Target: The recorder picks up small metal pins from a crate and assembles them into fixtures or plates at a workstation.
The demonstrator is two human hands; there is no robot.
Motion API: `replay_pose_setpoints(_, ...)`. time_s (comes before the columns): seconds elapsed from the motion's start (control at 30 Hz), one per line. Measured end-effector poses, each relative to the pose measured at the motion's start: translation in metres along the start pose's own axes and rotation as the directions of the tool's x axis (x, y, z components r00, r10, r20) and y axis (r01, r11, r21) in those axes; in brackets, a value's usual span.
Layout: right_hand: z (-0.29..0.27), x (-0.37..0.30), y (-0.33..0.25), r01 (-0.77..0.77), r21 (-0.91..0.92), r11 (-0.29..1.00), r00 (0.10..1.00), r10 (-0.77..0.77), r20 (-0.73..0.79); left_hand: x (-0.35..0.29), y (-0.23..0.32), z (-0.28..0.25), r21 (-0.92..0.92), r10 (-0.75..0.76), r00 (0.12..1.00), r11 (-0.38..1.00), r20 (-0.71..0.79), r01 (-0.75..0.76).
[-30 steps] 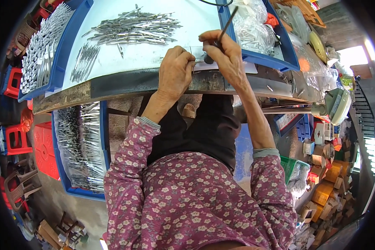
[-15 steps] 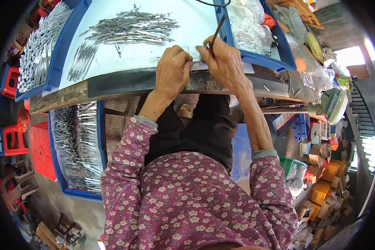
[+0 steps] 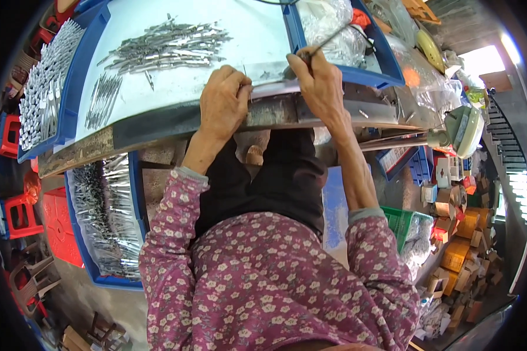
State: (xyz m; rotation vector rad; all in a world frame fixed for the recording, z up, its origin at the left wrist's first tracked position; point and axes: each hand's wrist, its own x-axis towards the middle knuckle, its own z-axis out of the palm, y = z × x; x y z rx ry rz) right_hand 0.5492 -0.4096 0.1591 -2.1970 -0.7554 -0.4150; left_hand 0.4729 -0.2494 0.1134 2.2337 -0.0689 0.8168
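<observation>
My left hand [image 3: 222, 104] is closed at the table's front edge, thumb and fingers pinched together. The tip of a thin metal piece [image 3: 245, 70] sticks up from the pinch; most of it is hidden. To its right, my right hand [image 3: 323, 88] is wrapped round a long, thin dark rod-like tool [image 3: 337, 36], which slants up to the right. A dark end of it shows by the thumb; its exact kind cannot be made out. Beyond my left hand lies a heap of slim silvery metal pieces [image 3: 173, 45], with a neater row of such pieces [image 3: 103, 100] nearer the left.
On the left stands a blue tray [image 3: 83, 76] of stacked silvery pieces. At the right is a blue tray [image 3: 366, 77] with clear plastic bags [image 3: 331, 29]. Below the table edge sits another blue tray [image 3: 137, 199] of metal parts. A green-and-white device [image 3: 466, 131] juts out at the right.
My right hand has moved apart from my left. The dark tool has tipped from nearly upright to a slant up to the right. The whole view has shifted slightly.
</observation>
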Motion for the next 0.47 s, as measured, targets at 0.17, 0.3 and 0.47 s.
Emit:
replay_pose_setpoints(0.17, -0.031, -0.004, 0.016, -0.126, 0.195, 0.973, 0.979, 0.154, -0.135, 0.005, 0.01, 0.0, -0.028, 0.011, 0.999, 1.0, 0.048, -0.01)
replay_pose_setpoints(0.3, -0.054, 0.01, 0.026, -0.09, -0.061, 0.994, 0.965, 0.072, -0.25, 0.011, 0.015, 0.008, 0.134, 0.157, 0.982, 0.976, 0.106, -0.17)
replay_pose_setpoints(0.47, -0.056, 0.029, 0.061, 0.035, -0.154, 0.987, 0.996, -0.048, -0.077, 0.009, 0.013, 0.014, 0.115, 0.121, 0.988, 0.985, 0.092, -0.131)
